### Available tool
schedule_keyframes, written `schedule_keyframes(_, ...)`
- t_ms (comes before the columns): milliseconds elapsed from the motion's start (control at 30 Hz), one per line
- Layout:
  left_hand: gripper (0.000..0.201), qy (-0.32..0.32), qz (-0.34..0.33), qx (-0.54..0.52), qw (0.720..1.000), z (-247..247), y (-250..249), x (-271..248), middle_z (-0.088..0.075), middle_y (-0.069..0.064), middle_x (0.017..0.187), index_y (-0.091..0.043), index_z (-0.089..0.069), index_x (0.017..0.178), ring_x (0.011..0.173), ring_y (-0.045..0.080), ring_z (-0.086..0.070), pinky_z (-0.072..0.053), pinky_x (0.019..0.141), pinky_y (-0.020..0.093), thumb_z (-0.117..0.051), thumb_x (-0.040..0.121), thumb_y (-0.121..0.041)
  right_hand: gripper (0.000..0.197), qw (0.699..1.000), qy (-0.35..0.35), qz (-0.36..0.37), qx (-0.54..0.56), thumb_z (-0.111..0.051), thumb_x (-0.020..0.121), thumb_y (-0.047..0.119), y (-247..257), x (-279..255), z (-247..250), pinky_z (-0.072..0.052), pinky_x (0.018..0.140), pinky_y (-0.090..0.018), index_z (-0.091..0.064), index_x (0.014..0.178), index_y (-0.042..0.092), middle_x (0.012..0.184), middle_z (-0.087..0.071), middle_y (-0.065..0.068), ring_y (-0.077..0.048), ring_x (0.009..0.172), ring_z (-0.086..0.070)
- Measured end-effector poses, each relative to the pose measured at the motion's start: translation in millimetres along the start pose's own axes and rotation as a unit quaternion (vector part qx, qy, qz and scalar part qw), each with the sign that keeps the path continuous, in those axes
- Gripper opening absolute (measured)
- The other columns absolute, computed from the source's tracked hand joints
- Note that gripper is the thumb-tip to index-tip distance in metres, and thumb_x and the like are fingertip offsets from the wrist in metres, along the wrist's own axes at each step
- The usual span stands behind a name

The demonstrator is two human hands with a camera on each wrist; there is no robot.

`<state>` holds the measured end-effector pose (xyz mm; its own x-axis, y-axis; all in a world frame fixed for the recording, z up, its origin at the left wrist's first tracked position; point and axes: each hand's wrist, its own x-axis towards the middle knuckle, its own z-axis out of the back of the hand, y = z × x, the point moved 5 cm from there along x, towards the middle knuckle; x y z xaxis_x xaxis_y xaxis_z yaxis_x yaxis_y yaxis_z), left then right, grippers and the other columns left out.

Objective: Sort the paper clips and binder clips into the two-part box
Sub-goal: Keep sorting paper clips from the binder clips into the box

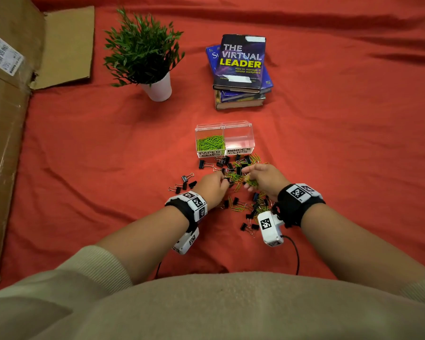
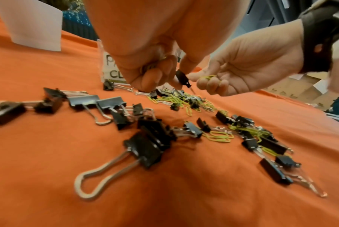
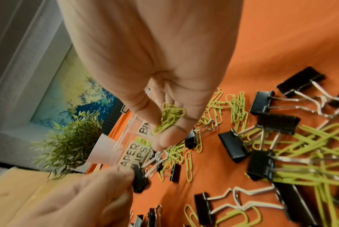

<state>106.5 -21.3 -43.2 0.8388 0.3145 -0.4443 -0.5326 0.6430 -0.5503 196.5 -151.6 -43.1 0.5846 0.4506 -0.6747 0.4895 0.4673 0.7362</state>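
Note:
A clear two-part box (image 1: 238, 124) stands on the red cloth. Its left half, labelled PAPER CLIPS, holds green paper clips (image 1: 210, 143); the right half, labelled BINDER CLIPS, looks empty. In front of it lies a mixed pile (image 1: 236, 168) of black binder clips and green paper clips. My left hand (image 1: 225, 182) pinches one black binder clip (image 3: 139, 180) just above the pile. My right hand (image 1: 248, 178) hovers beside it, its curled fingers holding a bunch of green paper clips (image 3: 169, 117). The same bunch of paper clips (image 2: 208, 77) shows in the left wrist view.
More binder clips (image 1: 185, 184) lie scattered left of my left hand and near my right wrist (image 1: 250, 217). A potted plant (image 1: 145, 52) and a stack of books (image 1: 241, 69) stand behind the box. A large cardboard box (image 1: 8, 119) runs along the left edge.

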Motion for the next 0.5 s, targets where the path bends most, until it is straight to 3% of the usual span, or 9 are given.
schedule_keyframes(67,0.025,-0.021,0.022,0.036,0.999,7,9,0,-0.066,0.012,0.100,-0.010,-0.051,0.113,0.091,0.032,-0.062,-0.047,0.075,0.035,-0.044,0.095,-0.025,0.026,0.999,0.005,-0.015,0.028,-0.034,0.087,-0.006,-1,-1,3,-0.047,0.048,-0.026,-0.060,0.091,0.000,0.070,-0.053,-0.011,-0.020,0.055,-0.055)
schedule_keyframes(133,0.029,-0.040,0.014,0.064,0.997,11,12,-1,-0.066,0.013,0.099,-0.010,-0.045,0.119,0.092,0.034,-0.063,-0.049,0.075,0.037,-0.046,0.093,-0.023,0.022,0.999,0.017,-0.032,0.022,-0.039,0.088,0.001,-4,-3,4,-0.041,0.046,-0.027,-0.060,0.084,0.000,0.068,-0.052,-0.010,-0.019,0.053,-0.052)
schedule_keyframes(233,0.024,-0.013,-0.051,0.095,0.994,2,0,-6,-0.064,0.010,0.101,-0.013,-0.050,0.113,0.093,0.031,-0.061,-0.046,0.074,0.035,-0.051,0.090,-0.020,0.016,0.992,0.028,-0.014,-0.124,-0.055,0.084,0.012,-6,-7,-1,-0.036,0.042,-0.024,-0.064,0.071,0.009,0.055,-0.051,-0.001,-0.013,0.046,-0.047)
schedule_keyframes(300,0.019,0.031,-0.094,0.133,0.986,-13,-8,-7,-0.062,0.008,0.108,-0.014,-0.056,0.106,0.100,0.029,-0.060,-0.049,0.079,0.037,-0.052,0.089,-0.022,0.019,0.965,0.045,0.038,-0.257,-0.065,0.081,0.015,-8,-7,-11,-0.038,0.041,-0.020,-0.061,0.062,0.015,0.049,-0.053,0.005,-0.006,0.041,-0.048)
schedule_keyframes(333,0.019,0.048,-0.104,0.154,0.981,-21,-10,-7,-0.061,0.008,0.110,-0.014,-0.057,0.105,0.102,0.029,-0.059,-0.050,0.080,0.039,-0.053,0.089,-0.023,0.018,0.941,0.053,0.067,-0.328,-0.066,0.080,0.016,-10,-7,-17,-0.041,0.047,-0.020,-0.061,0.063,0.015,0.053,-0.056,0.004,-0.005,0.046,-0.051)
schedule_keyframes(433,0.022,0.068,-0.099,0.195,0.973,-33,-7,-7,-0.058,0.010,0.113,-0.011,-0.054,0.106,0.106,0.031,-0.057,-0.049,0.082,0.042,-0.053,0.089,-0.025,0.008,0.868,0.036,0.104,-0.485,-0.066,0.078,0.020,-21,-3,-26,-0.040,0.064,-0.026,-0.059,0.074,0.018,0.080,-0.066,-0.002,-0.018,0.075,-0.059)
schedule_keyframes(500,0.022,0.071,-0.096,0.205,0.971,-32,-3,-6,-0.058,0.010,0.115,-0.010,-0.054,0.107,0.107,0.031,-0.056,-0.049,0.083,0.042,-0.054,0.089,-0.023,0.010,0.852,0.013,0.108,-0.511,-0.065,0.080,0.023,-23,1,-23,-0.043,0.067,-0.030,-0.057,0.083,0.018,0.088,-0.066,-0.004,-0.023,0.083,-0.060)
